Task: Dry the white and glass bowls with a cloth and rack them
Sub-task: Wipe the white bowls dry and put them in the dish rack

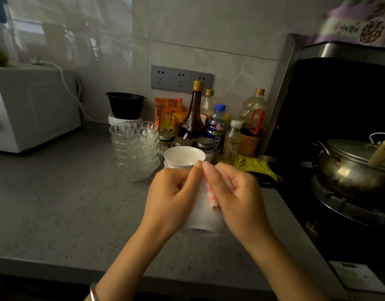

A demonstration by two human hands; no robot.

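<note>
**Figure.** Drying of one white bowl, head view, read left to right.

- **Far left of the fingers:** a stack of cut-glass bowls stood on the grey countertop, with a black bowl behind it.
- **Left hand****:** its fingers were curled round the wall of the white bowl. The bowl was held off the countertop between both hands, base towards the camera and mouth away.
- **Between the hands:** a striped cloth lay against the bowl's wall.
- **Right hand****:** its fingers were curled over the cloth and clamped it to the bowl, with the fingertips of the two hands almost meeting.
- **Just beyond the fingertips:** a stack of white bowls.
- **Right of the fingers:** a yellow cloth, then a lidded wok on the stove.

**Hazards (judged).**

- The bowl was carried on its wall alone. If it was wet, it could slip through the left fingers as the cloth turned and drop base-first onto the hard countertop.
- A forward push of the fingertips could knock the rim into the white stack. A sweep to the left could upset the tall glass stack.
- No rack was in view, so the carry there could not be assessed.
</note>
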